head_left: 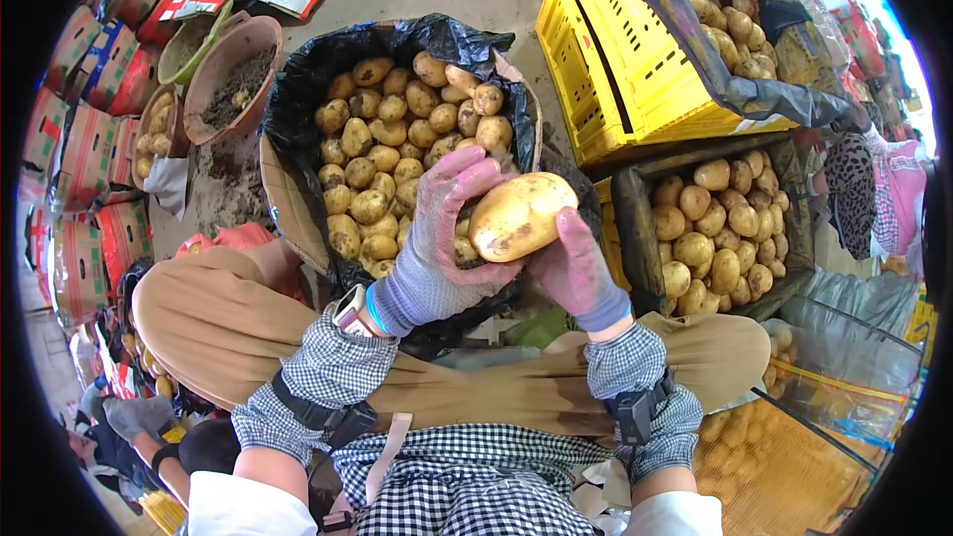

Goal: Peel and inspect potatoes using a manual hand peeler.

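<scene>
**One large potato held in both gloved hands above the sorting boxes**

We hold a large yellow potato (522,215) between both hands, raised in front of us over our lap. Our left hand (442,233), in a purple-grey knit glove, wraps around its left side, fingers curled over the top and thumb underneath. Our right hand (579,268), gloved alike, cups the potato from below and from the right, so both grips are closed on it.

Just behind the potato sits a cardboard box lined with black plastic (298,89), filled with smaller potatoes (387,154). To the right of it stands a dark crate (627,223) holding bigger potatoes (720,223), and beyond that a yellow plastic crate (615,50) tipped on its side, draped with dark plastic. At upper left a brown basin (260,35) holds soil. We sit with our tan trousers (208,323) spread, checked sleeve covers (323,372) on both forearms. At lower right lies a mesh-like orange sack (784,467).
</scene>
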A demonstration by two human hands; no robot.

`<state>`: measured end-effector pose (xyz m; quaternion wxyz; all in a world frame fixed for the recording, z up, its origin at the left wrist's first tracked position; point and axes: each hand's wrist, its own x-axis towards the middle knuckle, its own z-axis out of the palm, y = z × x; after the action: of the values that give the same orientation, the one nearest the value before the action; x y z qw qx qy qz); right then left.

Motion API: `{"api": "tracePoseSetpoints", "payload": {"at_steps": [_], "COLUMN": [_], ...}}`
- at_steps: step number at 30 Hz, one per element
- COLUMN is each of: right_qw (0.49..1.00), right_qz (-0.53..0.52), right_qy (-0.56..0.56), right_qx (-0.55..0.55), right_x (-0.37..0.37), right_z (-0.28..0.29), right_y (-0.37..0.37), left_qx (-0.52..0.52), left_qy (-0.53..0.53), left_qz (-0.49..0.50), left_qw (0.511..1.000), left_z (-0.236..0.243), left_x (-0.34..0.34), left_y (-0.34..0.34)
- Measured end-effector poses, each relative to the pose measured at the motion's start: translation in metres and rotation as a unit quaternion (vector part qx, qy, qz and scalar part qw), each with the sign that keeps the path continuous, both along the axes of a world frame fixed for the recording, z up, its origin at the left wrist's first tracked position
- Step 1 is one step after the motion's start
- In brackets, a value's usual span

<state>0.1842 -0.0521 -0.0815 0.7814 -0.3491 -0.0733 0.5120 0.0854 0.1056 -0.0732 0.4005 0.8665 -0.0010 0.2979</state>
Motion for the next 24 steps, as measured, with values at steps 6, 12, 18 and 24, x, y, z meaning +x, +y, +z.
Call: {"api": "tracePoseSetpoints", "payload": {"at_steps": [6, 12, 18, 24], "right_qw": [0.998, 0.996, 0.998, 0.996], "right_qz": [-0.026, -0.019, -0.036, -0.074], "right_qy": [-0.028, -0.063, -0.048, 0.022], "right_qx": [0.045, 0.053, 0.03, 0.041], "right_x": [0.008, 0.009, 0.003, 0.002], "right_z": [0.001, 0.002, 0.001, -0.017], "right_y": [-0.011, -0.013, -0.014, -0.014], "left_qx": [-0.284, -0.269, -0.501, -0.41], "left_qy": [0.112, 0.091, 0.178, 0.153], "left_qz": [-0.076, -0.085, -0.106, -0.007], "left_qw": [0.949, 0.955, 0.84, 0.899], "left_z": [-0.005, -0.003, 0.003, -0.004], "left_x": [-0.008, -0.011, -0.017, -0.016], "left_y": [-0.008, -0.008, -0.011, 0.013]}}
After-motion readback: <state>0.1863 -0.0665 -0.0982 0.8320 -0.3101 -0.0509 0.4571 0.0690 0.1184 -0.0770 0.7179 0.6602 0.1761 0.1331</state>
